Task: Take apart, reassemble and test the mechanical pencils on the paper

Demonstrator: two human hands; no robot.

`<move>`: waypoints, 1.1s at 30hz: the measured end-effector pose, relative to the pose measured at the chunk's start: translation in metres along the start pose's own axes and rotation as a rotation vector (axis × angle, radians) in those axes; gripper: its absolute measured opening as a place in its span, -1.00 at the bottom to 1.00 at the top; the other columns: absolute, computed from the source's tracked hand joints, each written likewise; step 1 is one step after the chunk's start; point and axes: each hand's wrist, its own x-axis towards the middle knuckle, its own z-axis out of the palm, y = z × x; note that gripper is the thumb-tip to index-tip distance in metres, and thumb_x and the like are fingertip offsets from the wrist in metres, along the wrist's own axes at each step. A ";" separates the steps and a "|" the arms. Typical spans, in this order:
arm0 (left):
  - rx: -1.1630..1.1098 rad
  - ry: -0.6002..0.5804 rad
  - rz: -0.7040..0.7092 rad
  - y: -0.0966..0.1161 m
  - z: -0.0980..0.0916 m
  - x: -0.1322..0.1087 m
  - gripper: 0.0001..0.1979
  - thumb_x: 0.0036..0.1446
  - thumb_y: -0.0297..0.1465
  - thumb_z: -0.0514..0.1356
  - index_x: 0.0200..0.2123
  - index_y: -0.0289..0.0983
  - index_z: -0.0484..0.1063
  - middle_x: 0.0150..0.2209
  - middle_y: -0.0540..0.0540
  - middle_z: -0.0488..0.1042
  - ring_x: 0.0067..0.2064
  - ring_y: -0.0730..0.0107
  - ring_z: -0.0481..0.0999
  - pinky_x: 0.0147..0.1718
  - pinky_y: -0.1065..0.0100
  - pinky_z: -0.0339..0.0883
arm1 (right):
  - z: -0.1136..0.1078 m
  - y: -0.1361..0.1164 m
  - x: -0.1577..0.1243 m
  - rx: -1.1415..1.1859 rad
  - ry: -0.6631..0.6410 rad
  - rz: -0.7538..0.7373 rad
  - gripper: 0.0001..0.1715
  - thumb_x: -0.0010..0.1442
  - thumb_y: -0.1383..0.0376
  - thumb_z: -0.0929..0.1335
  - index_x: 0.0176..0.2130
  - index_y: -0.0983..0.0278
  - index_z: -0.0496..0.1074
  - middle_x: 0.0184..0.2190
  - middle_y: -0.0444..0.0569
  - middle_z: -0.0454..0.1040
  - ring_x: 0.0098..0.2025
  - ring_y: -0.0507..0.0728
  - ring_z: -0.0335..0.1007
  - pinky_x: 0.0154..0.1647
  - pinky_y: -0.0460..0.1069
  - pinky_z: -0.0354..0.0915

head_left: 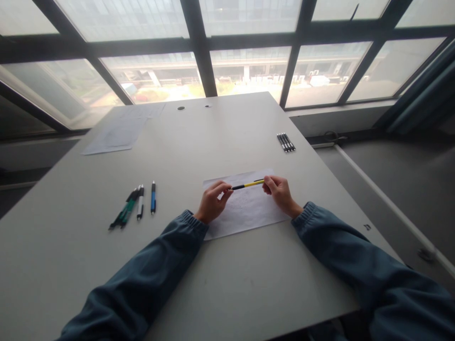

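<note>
A yellow and black pen [249,184] is held nearly level between my two hands, above a white sheet of paper [245,213]. My left hand [214,201] pinches its black end. The yellow end is between the fingers of my right hand [279,192], which are closed on it. Left of the paper lie a blue pen [153,198], a white and black pen [140,202] and a few green pens [128,208] bunched together.
Several black pens [286,142] lie side by side near the right edge of the white table [213,142]. More paper sheets [119,134] rest at the far left. Beyond the table's back edge are windows [249,71]. Two round holes show near that edge.
</note>
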 end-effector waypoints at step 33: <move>-0.058 0.111 0.013 0.001 -0.001 0.002 -0.70 0.21 -0.22 0.32 -0.06 -0.24 0.47 -0.24 -0.10 0.54 -0.25 0.37 0.50 -0.28 0.34 0.38 | 0.002 0.000 0.000 0.024 0.021 -0.022 -0.45 0.29 -0.02 0.35 -0.54 0.30 0.42 -0.64 -0.12 0.36 -0.59 -0.01 0.20 -0.55 -0.07 0.12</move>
